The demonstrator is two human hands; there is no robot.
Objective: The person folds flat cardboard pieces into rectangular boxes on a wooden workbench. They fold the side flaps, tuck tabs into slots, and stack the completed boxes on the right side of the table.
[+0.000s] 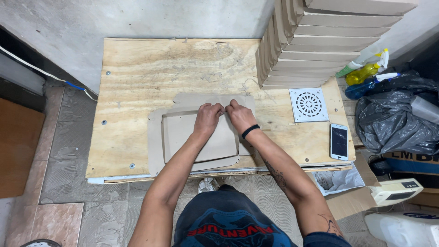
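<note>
A flat brown cardboard box blank (pixel 183 132) lies on the plywood table (pixel 137 73), partly folded, with its far flap raised. My left hand (pixel 208 117) and my right hand (pixel 240 115) meet at the far edge of the blank, fingers curled and pinching that flap. A black band sits on my right wrist.
A tall stack of folded cardboard boxes (pixel 315 41) stands at the table's far right. A white round-patterned drain grate (pixel 308 104) and a phone (pixel 339 141) lie to the right of my hands. Spray bottles (pixel 363 73), a black plastic bag (pixel 393 119) and cartons sit beyond the right edge.
</note>
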